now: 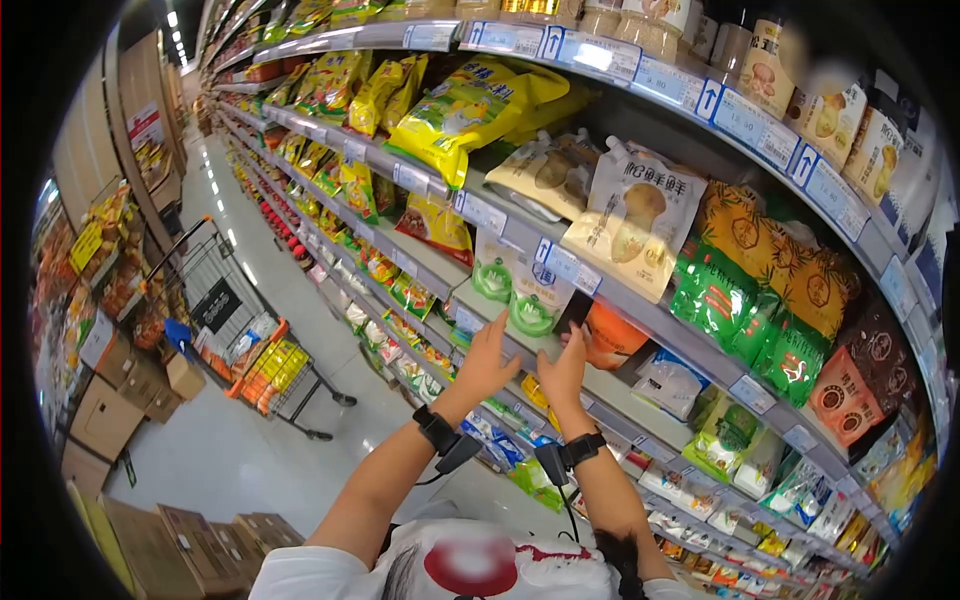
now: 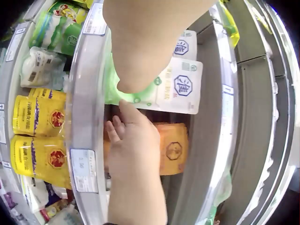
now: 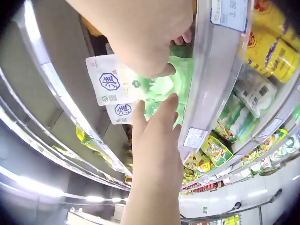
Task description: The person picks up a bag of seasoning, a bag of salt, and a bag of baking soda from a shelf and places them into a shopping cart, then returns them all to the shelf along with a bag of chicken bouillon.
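Note:
A white-and-green salt bag (image 1: 540, 300) with a blue octagonal emblem stands on a middle shelf, and a second such bag (image 1: 493, 272) is beside it. My left hand (image 1: 487, 362) is at the lower front of the bags; in the right wrist view its fingers (image 3: 165, 112) spread at their green part. My right hand (image 1: 563, 372) is at the right edge of the front bag, its thumb (image 3: 164, 71) against the green film. Its other fingers bend loosely beside the dark gap between this bag and an orange bag (image 1: 612, 335).
A price-label rail (image 2: 84, 117) runs along the shelf front. Yellow bags (image 2: 40, 154) fill the shelf below, and beige pouches (image 1: 640, 215) stand above. Behind at left, a shopping cart (image 1: 240, 330) holding groceries stands in the aisle, near cardboard boxes (image 1: 105, 410).

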`<state>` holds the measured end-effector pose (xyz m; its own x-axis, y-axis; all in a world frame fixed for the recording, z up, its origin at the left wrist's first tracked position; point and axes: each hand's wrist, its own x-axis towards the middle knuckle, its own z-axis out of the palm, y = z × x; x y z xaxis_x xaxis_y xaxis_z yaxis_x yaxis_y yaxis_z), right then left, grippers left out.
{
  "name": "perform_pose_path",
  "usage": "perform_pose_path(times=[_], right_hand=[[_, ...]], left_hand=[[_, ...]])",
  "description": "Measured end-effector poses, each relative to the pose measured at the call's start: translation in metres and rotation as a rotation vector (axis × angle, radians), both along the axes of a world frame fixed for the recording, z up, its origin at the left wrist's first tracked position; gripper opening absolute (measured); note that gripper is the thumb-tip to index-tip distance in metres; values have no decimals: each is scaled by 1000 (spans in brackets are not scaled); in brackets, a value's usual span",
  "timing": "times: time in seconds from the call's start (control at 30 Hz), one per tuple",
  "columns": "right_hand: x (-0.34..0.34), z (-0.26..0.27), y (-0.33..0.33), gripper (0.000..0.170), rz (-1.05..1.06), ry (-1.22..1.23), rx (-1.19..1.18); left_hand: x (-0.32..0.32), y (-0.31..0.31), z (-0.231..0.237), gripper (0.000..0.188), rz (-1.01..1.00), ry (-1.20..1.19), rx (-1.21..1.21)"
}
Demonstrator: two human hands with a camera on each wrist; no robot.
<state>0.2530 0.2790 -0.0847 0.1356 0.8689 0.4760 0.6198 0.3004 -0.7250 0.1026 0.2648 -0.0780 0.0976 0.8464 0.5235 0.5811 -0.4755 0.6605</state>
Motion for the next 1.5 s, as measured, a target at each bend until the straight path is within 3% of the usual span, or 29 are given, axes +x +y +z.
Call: perform_pose_path(times=[0.1,0.2,0.27,0.33,0.43,0.5,0.57,0.6,0.67,0.7,0.73,0.8,0.87,0.97,1.0,1.07,1.1,1.13,1.17,1.2,1.27,1.33,1.4,1.47,1.5], right_hand=[[1,-11,-23,61,93,36,31],[-6,-16,-44,54,133,-45,88],[-12,-10,-63,46,46,-240,248],[-24,-17,-77,38,107,-196,263],[-58,-52,-103,29,369,-73,166],[-83,-104,-129,25,554,9,-86],[-103,-170,-165,21,729,-68,-402],[-110,-211,-182,20,880,-142,-601],[-124,-257,-209,26,1147,-327,-1127],[-126,-278,-222,30,1170,-172,-1459],[-127,-302,-233,32,1181,-272,-1546],[-128,-364,-242,33,1193,-718,-1392],[-149,-347,-254,34,1017,-925,-1269],[-198,-366,-265,27,910,-540,-1499],[-222,-356,-266,26,979,-555,-1445],[-276,-345,-265,25,1113,-569,-1282],[-301,-356,-266,24,1175,-570,-1171],[-323,-346,-271,24,1129,-521,-1148],[-345,-333,-275,25,1079,-474,-1126],[-364,-323,-277,26,1133,-501,-1080],[-384,-316,-280,27,1180,-540,-1052],[-403,-320,-279,24,1363,-709,-839],[-418,-319,-275,25,1379,-755,-892],[-435,-315,-266,28,1177,-731,-1556],[-444,-317,-255,29,1094,-569,-1784]], left_hand=[[5,-40,-9,69,-57,-167,-206],[-3,-87,-54,65,-64,-65,-293],[-18,-130,-66,58,-166,-94,-575],[-48,-173,-99,50,-143,-43,-775],[-114,-257,-190,46,63,299,-968],[-150,-311,-208,45,168,344,-1102],[-177,-360,-202,40,420,-608,-1457],[-192,-383,-214,40,457,-646,-1447],[-223,-423,-252,32,820,-1095,-1286],[-233,-440,-259,29,978,-1065,-1219],[-242,-459,-268,29,1001,-1088,-1197],[-272,-486,-275,26,1046,-915,-1299],[-296,-504,-272,27,1086,-1039,-1279],[-323,-526,-286,27,1022,-1092,-1187],[-329,-527,-299,27,1021,-1119,-1188],[-345,-534,-321,27,1106,-804,-1204],[-349,-532,-323,27,1063,-781,-1199],[-352,-527,-319,27,1063,-777,-1218],[-357,-518,-306,27,937,-767,-1217],[-361,-511,-294,27,810,-762,-1214],[-369,-498,-281,30,775,-786,-1264],[-387,-480,-279,33,748,-809,-1296],[-415,-463,-285,38,707,-987,-1383],[-454,-439,-286,40,656,-995,-1368],[-475,-423,-280,38,710,-1012,-1299]])
